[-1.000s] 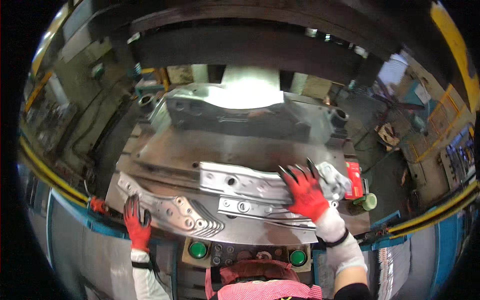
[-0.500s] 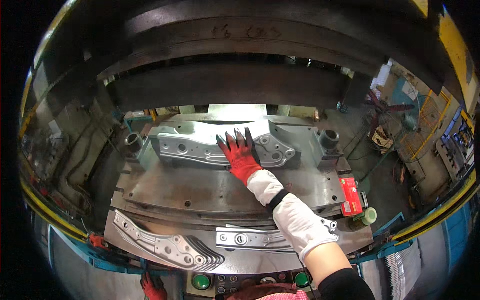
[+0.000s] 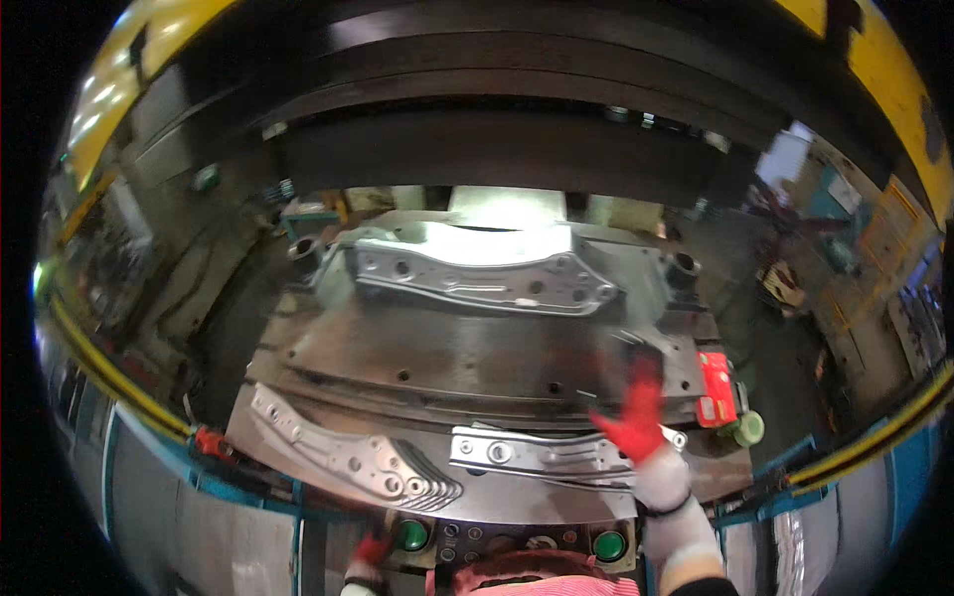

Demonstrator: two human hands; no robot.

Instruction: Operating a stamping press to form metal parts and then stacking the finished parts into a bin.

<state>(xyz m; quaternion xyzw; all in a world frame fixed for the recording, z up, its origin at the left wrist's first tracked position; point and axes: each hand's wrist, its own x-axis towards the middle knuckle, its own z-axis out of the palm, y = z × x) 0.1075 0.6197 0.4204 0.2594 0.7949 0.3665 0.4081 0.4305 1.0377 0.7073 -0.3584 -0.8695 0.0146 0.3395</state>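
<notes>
1 stamped bracket (image 3: 487,280) seated in press die (image 3: 477,358) | right hand (image 3: 636,412) spread wide, empty, above front stack (image 3: 537,455) | left hand (image 3: 370,551) low, grip cannot tell | stacks remain

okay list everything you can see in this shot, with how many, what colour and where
stamped metal part: one, silver, on the die at the back
stacked metal parts: several, silver, front left of the press table
flat metal parts: a few, silver, front centre
red box: one, right of the table
round buttons: two, green, front panel
press table: one, grey, centre
left hand: red glove, bottom edge, empty
right hand: red glove, blurred, above the flat parts, open
</notes>
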